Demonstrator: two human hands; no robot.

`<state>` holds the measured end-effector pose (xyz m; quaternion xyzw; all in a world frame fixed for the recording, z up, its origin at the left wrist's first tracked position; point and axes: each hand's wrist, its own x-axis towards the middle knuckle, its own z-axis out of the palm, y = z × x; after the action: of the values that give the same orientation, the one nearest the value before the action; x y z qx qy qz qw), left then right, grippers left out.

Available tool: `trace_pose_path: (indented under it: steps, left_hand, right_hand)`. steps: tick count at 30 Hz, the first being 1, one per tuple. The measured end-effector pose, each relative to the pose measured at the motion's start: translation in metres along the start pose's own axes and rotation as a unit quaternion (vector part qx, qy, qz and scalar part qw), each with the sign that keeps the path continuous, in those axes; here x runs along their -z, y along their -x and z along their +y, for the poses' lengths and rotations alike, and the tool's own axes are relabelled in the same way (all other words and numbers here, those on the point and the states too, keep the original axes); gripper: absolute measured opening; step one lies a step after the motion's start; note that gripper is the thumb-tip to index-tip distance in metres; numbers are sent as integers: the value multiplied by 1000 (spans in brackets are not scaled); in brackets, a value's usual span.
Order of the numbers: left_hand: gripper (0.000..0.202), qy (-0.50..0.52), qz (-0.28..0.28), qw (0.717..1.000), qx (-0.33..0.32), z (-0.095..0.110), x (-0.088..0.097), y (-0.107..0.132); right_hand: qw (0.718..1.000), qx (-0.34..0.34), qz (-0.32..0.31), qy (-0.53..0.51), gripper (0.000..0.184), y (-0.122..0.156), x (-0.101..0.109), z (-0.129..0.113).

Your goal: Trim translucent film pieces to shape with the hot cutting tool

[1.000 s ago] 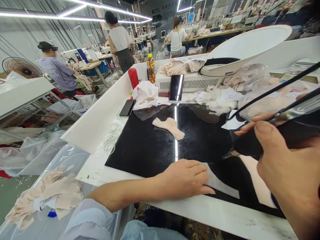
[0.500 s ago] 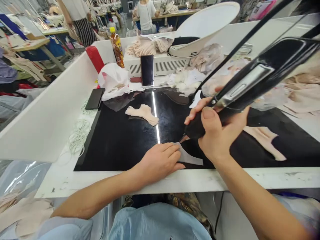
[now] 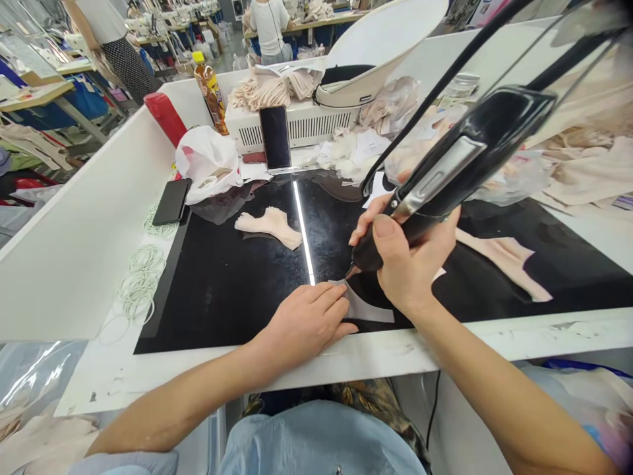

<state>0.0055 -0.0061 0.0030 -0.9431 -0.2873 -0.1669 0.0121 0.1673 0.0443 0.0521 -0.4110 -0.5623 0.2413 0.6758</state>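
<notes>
My left hand [image 3: 309, 320] lies flat, palm down, on the black work surface [image 3: 217, 277]. Its fingers press on the end of a pale, curved, flat piece [image 3: 370, 311], partly hidden beneath them. In my right hand [image 3: 410, 264] is a black corded hand tool [image 3: 459, 155] with a silver lever, held slanting up to the right. The tool's thin tip meets the pale piece's upper edge, close beside my left fingertips. A beige fabric piece [image 3: 271, 226] rests to the left of the tool, and another beige fabric piece [image 3: 504, 254] lies right of my right hand.
Along the back stand a white vented box [image 3: 321, 125], a phone [image 3: 275, 138], a bottle [image 3: 210, 92] and a white plastic bag [image 3: 208, 165]. A second phone [image 3: 171, 201] and pale green cord loops [image 3: 141, 280] lie left. Fabric heaps [image 3: 593, 165] fill the right. People are farther off.
The camera view has turned slightly, shifting the scene leftward. The tool's tip stays by the left fingertips on the pale piece; both hands keep nearly the same pose.
</notes>
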Motion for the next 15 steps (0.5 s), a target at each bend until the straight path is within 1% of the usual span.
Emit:
trace_pose_path:
  steps: [5, 9, 12, 15]
  left_hand:
    - [38, 3, -10, 1000, 2, 1, 4, 0]
    - [38, -3, -6, 1000, -1, 1, 5, -1]
    - [38, -5, -2, 1000, -3, 1, 5, -1]
    - [37, -4, -3, 1000, -3, 0, 4, 0]
  right_hand:
    - [996, 26, 10, -83, 39, -2, -3, 1]
    - [995, 47, 39, -85, 33, -2, -4, 8]
    - [995, 45, 50, -73, 33, -2, -5, 11]
    - [992, 40, 45, -112, 34, -1, -8, 9]
